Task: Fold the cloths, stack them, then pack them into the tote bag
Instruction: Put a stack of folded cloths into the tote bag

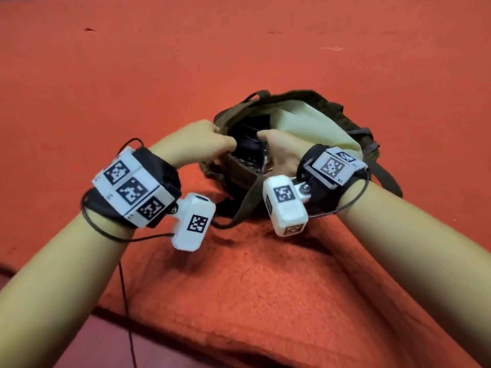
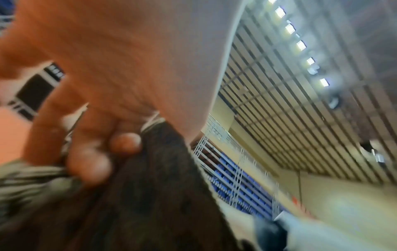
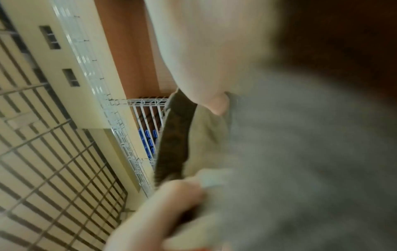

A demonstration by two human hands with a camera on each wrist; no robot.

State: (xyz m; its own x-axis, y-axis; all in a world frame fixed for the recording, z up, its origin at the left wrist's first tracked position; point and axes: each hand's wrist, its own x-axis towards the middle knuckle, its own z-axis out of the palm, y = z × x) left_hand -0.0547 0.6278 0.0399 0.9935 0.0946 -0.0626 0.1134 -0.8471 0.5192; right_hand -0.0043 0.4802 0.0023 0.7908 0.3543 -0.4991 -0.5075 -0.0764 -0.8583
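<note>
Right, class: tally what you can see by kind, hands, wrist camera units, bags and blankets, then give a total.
Hands: 2, the left hand and right hand
Wrist camera units: 2
Bags: 1, the tote bag
Blankets: 1, the orange blanket
Total: 6

No readable words, brands or nos. anywhere. Only signs: black-and-white square fiducial codes, head view. Three on the white block strapped to left wrist (image 1: 132,185), lower left of frame; one on the white camera housing (image 1: 195,224) just right of it. Right wrist block (image 1: 336,163), right of centre, shows two, plus tiny marks at its edge, too small to read. Right camera housing (image 1: 285,205) has one on top, others on its side faces. Wrist views too blurred, nothing legible.
</note>
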